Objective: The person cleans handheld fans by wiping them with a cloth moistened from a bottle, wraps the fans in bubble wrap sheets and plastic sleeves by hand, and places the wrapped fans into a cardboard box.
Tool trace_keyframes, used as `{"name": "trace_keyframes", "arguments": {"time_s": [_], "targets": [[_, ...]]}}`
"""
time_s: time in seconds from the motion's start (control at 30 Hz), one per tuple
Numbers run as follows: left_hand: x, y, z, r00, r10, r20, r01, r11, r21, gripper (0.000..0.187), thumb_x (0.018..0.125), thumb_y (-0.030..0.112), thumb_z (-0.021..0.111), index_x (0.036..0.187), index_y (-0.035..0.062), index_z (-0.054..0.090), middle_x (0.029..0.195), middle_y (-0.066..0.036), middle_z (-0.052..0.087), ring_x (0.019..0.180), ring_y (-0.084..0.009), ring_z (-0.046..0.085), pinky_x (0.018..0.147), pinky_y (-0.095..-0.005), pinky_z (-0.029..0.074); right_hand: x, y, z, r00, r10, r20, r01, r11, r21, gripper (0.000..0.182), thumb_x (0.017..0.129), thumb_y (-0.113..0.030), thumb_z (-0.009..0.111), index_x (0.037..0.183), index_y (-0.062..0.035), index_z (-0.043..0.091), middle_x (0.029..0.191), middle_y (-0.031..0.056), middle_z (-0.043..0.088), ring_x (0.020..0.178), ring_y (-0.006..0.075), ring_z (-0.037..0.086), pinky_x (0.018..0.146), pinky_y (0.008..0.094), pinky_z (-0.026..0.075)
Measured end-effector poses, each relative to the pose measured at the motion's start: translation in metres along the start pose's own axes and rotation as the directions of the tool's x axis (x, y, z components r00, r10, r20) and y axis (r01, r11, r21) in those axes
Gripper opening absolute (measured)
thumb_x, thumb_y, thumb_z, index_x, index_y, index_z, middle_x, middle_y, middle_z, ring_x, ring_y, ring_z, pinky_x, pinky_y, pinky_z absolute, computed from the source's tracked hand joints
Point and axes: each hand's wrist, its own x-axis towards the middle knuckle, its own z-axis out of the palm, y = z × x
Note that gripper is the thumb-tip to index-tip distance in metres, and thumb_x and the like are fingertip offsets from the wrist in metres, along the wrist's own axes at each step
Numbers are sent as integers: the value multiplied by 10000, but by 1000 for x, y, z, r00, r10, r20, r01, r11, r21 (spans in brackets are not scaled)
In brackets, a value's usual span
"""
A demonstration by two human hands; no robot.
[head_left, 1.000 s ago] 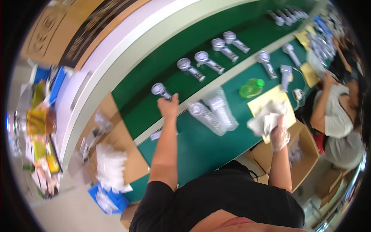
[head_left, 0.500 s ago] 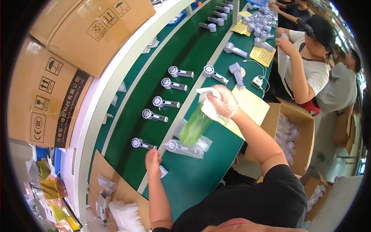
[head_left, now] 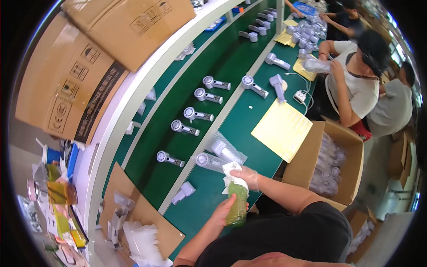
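Note:
A bottle of green liquid (head_left: 238, 205) is held close to my body over the table's near edge. My left hand (head_left: 223, 211) is closed around the lower part of the bottle. In a clear plastic glove, my right hand (head_left: 247, 177) grips a white tissue (head_left: 232, 174) wrapped over the bottle's top; the cap is hidden. Just beyond my hands lie a handheld fan in a bubble-wrap bag (head_left: 203, 160) and another bubble-wrap bag (head_left: 227, 147). A small grey-white fan (head_left: 183, 192) rests on the table to the left of the bottle.
Several handheld fans (head_left: 194, 114) lie on the green conveyor (head_left: 151, 140). A yellow sticker sheet (head_left: 281, 130) lies on the green table. At right stands a carton (head_left: 307, 155) of bagged fans. A co-worker (head_left: 356, 84) holds a bagged fan. Cartons (head_left: 66, 84) sit on the left shelf.
My right hand has brought the bottle and tissue down toward my body. My left hand has left the conveyor's edge and taken hold of the bottle. The co-worker now holds a bagged fan.

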Motion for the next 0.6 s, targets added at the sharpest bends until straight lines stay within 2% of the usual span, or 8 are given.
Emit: {"name": "trace_keyframes", "arguments": {"time_s": [0.13,0.23,0.33,0.4,0.43,0.47,0.5,0.6], "targets": [[-23,22,43,987,54,-152,-28,986,167,370,846,357,456,1031,38,482,824,-62,561,653,-155,563,575,-276,476,11,-1,-18,995,82,-58,-82,997,3,330,769,-204,568,1027,-16,482,867,96,565,743,191,567,669,311,474],[1,19,16,971,210,118,-238,917,321,410,843,368,456,1065,23,458,884,-69,544,744,-160,549,657,-281,459,22,4,-49,967,-108,-230,71,984,-165,326,767,-175,579,1036,-21,477,858,84,561,718,169,560,635,293,475],[17,53,-17,792,577,201,-530,484,697,449,829,371,473,1063,-11,449,938,-98,544,836,-193,528,743,-313,421,25,-27,-77,815,-453,-362,413,892,-185,348,751,-180,608,1043,-39,480,843,60,555,699,139,551,601,250,463],[4,97,-29,636,765,101,-359,177,916,430,812,349,502,1010,-32,480,911,-120,567,870,-194,521,759,-328,404,12,-68,-57,601,-733,-317,612,678,-408,241,780,-142,567,993,-42,517,825,40,548,693,115,531,595,238,448],[0,110,-30,470,850,-238,-366,433,824,371,770,312,560,897,-35,523,789,-121,572,785,-197,538,693,-321,416,-5,-98,-50,672,-720,-174,510,620,-596,212,789,-120,549,977,-26,525,839,33,545,711,108,517,610,236,435],[8,129,-75,360,927,-103,-37,124,992,361,717,303,619,820,-30,523,704,-133,559,656,-223,546,586,-302,423,-6,-109,-40,584,-807,-85,463,417,-783,165,796,-114,537,930,-18,536,809,39,535,710,117,508,612,253,420],[1,139,-75,186,884,-429,-179,459,870,385,681,316,651,776,-27,505,655,-157,552,572,-269,540,526,-313,426,0,-116,-45,479,-858,185,469,73,-880,111,789,-77,519,881,-20,543,779,68,532,698,163,506,623,289,408],[9,160,-117,89,820,-565,132,553,823,464,651,388,656,783,-29,500,726,-192,571,690,-323,567,608,-372,451,32,-102,-54,432,-807,404,425,-213,-880,172,646,7,539,812,-36,551,783,114,534,702,279,499,640,346,399]]}}
